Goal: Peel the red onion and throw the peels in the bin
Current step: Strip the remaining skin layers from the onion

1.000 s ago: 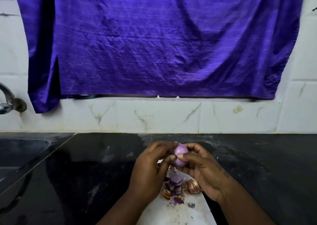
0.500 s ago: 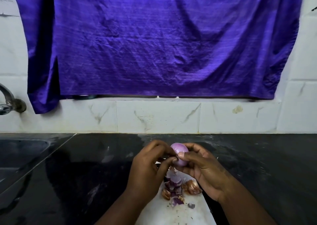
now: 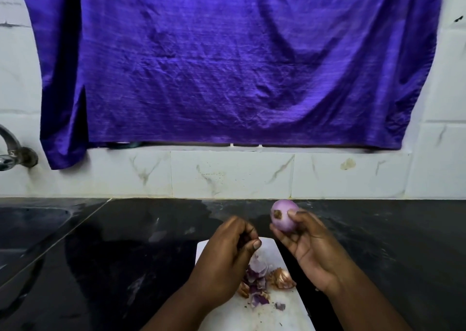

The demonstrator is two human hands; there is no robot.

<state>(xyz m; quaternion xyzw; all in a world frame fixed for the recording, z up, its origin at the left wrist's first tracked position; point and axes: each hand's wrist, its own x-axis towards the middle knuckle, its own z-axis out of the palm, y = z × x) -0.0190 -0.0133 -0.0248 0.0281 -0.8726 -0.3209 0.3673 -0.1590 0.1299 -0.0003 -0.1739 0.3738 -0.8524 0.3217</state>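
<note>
Your right hand (image 3: 306, 242) grips the red onion (image 3: 284, 215) up w/ its root end facing you to check it, while your left hand (image 3: 230, 250), curled, pinches a peel scrap above the peels (image 3: 259, 279) below it on the board (image 3: 282, 313).

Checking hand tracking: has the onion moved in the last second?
Yes. The right hand has carried the onion up and right, off the left hand, toward the tile wall.
</note>
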